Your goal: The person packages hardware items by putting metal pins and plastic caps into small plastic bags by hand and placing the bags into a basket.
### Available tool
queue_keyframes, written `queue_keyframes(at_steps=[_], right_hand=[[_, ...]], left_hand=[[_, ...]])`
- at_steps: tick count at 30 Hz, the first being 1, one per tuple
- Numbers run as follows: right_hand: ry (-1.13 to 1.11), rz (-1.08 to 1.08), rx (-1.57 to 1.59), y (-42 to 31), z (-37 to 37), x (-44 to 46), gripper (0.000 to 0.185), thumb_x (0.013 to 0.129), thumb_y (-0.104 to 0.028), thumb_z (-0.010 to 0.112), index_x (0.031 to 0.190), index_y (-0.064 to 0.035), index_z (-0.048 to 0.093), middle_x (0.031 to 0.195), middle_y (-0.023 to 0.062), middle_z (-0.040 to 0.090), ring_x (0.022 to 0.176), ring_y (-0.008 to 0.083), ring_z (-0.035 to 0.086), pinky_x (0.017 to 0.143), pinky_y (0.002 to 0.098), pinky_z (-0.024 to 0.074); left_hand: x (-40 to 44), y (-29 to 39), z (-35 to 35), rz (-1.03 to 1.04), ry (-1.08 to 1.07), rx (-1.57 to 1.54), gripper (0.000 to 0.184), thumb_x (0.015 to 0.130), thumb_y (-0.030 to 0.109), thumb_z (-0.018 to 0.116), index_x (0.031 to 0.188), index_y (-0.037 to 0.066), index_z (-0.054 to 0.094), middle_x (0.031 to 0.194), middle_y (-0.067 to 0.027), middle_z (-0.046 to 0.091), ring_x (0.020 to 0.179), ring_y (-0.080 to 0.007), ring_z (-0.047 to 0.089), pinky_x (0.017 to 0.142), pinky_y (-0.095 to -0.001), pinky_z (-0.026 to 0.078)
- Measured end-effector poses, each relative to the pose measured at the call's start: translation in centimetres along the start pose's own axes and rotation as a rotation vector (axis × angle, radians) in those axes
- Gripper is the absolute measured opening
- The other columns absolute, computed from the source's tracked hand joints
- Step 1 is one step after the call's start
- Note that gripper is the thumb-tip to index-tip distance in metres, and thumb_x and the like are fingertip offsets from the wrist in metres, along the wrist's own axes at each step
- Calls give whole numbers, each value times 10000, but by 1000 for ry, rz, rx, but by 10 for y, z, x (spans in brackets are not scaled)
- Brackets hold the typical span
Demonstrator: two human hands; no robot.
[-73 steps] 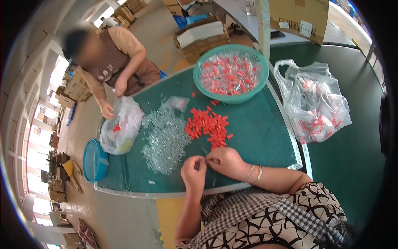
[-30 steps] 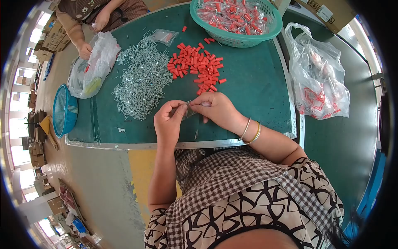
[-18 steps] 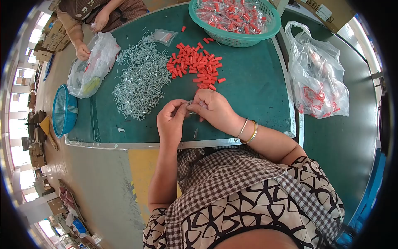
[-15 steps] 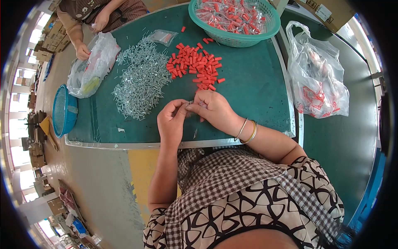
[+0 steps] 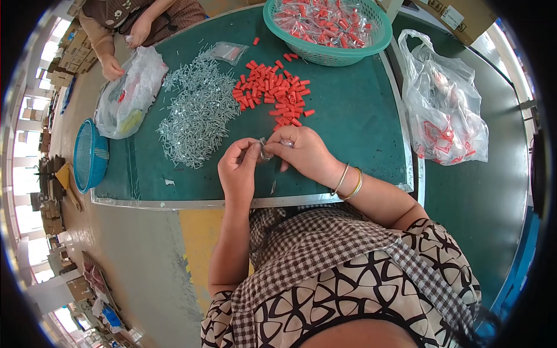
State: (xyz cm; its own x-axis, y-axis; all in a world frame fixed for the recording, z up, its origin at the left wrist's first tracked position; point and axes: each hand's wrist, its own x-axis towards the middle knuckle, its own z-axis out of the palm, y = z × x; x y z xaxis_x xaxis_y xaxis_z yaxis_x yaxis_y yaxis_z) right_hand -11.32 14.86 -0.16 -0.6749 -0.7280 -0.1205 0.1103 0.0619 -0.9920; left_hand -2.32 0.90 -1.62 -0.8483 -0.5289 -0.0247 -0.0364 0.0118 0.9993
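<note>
My left hand (image 5: 237, 171) and my right hand (image 5: 307, 152) meet over the near edge of the green table (image 5: 348, 139). Between their fingertips is a small clear plastic bag (image 5: 266, 152), pinched from both sides. Part of another shiny clear piece shows at my right fingers; I cannot make out what is in it. Just beyond my right hand lies a heap of red plastic caps (image 5: 278, 87). A large pile of small silver screws (image 5: 194, 124) spreads to the left of the caps. One filled clear bag (image 5: 229, 52) rests at the screw pile's far end.
A green basket (image 5: 331, 57) full of filled bags stands at the far edge. White plastic bags (image 5: 139, 81) lie near a co-worker's hands (image 5: 113, 68) at left, beside a blue basket (image 5: 87, 156). Another carrier bag (image 5: 447, 116) sits on the right-hand surface.
My fingertips have shifted slightly, and more of the clear bag shows between them. At the far left, the co-worker's hand has moved up a little from the white bag, where a red piece now shows.
</note>
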Motion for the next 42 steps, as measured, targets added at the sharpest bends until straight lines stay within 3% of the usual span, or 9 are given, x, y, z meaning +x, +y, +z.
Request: queue_keyframes(at_steps=[6,15,22,28,31,32,35,38,42], right_hand=[[71,-36,-140,4,2,-1,207,931,-167,637,863,28,635,765,68,679,611,89,619,514,224,507],[-16,82,188,5,-3,4,241,942,-194,619,1012,31,674,848,48,696,587,88,607,521,221,499],[-5,64,88,8,-3,3,183,920,-146,636,974,20,690,842,46,693,604,85,611,526,215,498],[184,-196,-187,5,0,0,107,821,-96,716,870,-2,704,713,55,615,588,137,594,527,273,482],[290,-475,-441,12,1,3,97,754,-72,739,817,-14,691,678,72,576,587,204,583,538,328,474],[299,-509,-458,12,3,3,97,737,-65,739,801,-20,683,676,75,573,591,225,579,543,342,472],[313,-617,-527,17,4,4,101,711,-52,738,771,-38,658,688,73,581,604,250,583,544,356,471],[306,-664,-571,19,6,4,118,699,-41,734,761,-54,635,706,67,587,608,253,588,542,360,472],[291,-662,-579,16,6,3,132,695,-36,729,757,-60,615,733,65,590,614,253,589,544,363,474]], left_hand=[[1,-4,-3,-45,-67,-87,105,926,26,614,992,-41,662,854,-42,672,744,-84,618,676,-210,504],[6,0,-4,3,-6,-13,81,911,4,628,964,-46,662,873,-42,677,769,-84,633,698,-218,527],[7,-6,-6,12,-10,-10,74,883,-5,655,952,-32,659,880,-46,671,765,-100,634,690,-232,525],[6,2,-4,641,226,662,126,826,3,700,945,12,659,975,-80,655,924,-195,620,834,-316,488],[-6,5,-2,527,127,635,135,805,14,706,933,15,665,996,-116,652,983,-256,606,892,-365,462],[-6,4,2,545,134,617,101,831,42,705,915,4,664,918,-67,655,869,-171,610,799,-300,479],[-7,-3,5,179,114,349,69,861,42,683,908,-3,661,826,0,632,753,-71,559,680,-224,449],[-5,-10,2,177,107,349,46,887,36,651,900,-8,662,781,45,603,696,-13,493,609,-175,395],[-3,-10,-2,134,147,329,48,848,23,669,867,-20,659,784,-29,637,702,-95,578,657,-236,461]])
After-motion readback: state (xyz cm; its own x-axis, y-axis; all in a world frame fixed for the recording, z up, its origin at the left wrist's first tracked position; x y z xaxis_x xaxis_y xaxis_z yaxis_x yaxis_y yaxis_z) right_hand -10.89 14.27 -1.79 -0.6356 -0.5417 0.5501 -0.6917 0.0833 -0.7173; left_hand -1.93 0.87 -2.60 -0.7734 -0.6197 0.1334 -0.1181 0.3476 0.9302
